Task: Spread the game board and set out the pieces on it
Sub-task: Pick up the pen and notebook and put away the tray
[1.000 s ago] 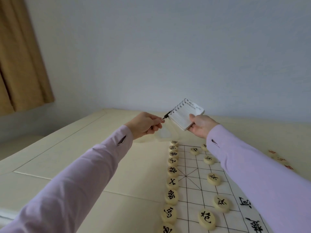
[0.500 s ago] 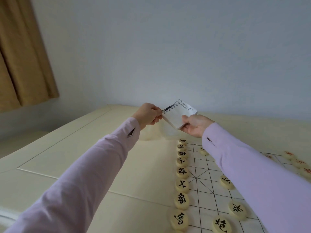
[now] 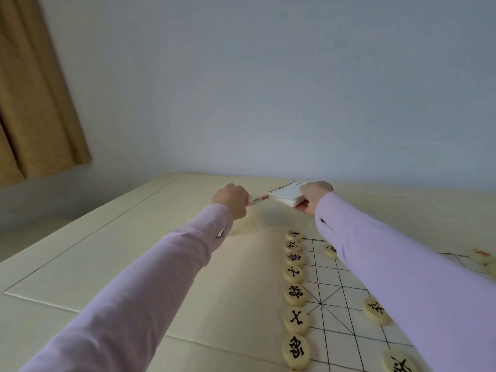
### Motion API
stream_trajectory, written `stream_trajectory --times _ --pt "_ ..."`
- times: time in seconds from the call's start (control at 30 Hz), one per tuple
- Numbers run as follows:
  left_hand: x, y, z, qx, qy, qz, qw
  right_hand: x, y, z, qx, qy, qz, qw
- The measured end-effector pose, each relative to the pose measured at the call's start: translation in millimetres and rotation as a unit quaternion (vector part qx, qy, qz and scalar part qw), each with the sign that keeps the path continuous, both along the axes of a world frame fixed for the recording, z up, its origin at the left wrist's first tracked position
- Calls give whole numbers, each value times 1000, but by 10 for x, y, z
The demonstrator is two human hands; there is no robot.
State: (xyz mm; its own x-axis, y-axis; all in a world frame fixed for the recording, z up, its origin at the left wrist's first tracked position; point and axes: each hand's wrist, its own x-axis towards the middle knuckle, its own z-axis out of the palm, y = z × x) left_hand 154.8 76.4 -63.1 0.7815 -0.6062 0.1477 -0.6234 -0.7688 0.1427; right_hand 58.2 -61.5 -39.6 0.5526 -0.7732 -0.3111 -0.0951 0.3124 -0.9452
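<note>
Hands first: the left hand (image 3: 232, 200) is curled into a fist round a pen (image 3: 255, 201), and the right hand (image 3: 312, 196) grips a small spiral notepad (image 3: 287, 193) by its right end, fingers over the top and thumb below. Both are held out above the far part of the table (image 3: 107, 264). The pen's tip points right, at the notepad's left corner; whether the two touch cannot be told. Nearest, on the right, lies the xiangqi board (image 3: 335, 288), spread flat on the table and partly hidden under the right sleeve (image 3: 416, 291). A column of black-lettered pieces (image 3: 295, 294) runs along the board's left edge from near to far, with a few more on the grid to its right. A red-lettered piece (image 3: 481, 255) sits at the far right. Beyond the table are a pale wall (image 3: 268, 89) and, at the left, a tan curtain (image 3: 32, 89).
</note>
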Motion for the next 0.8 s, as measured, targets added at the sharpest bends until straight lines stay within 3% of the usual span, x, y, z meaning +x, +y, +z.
stream_trajectory --times 0.13,0.23,0.37,0.6,0.7,0.8 --pt "99 87 24 37 -50 80 995 11 -28 -26 -9 15 15 1000" --pt "225 44 72 35 -65 66 995 63 -84 6 -16 30 14 999" --pt "459 -264 34 53 -18 11 998 205 -195 29 -22 31 35 999" --pt "910 -613 81 156 67 48 984 441 -449 31 36 -18 24 999" --pt "963 -646 138 231 80 36 969 516 -551 -64 7 6 27 1000" --pt "1035 -668 142 239 95 27 966 544 -580 -93 -3 26 32 999"
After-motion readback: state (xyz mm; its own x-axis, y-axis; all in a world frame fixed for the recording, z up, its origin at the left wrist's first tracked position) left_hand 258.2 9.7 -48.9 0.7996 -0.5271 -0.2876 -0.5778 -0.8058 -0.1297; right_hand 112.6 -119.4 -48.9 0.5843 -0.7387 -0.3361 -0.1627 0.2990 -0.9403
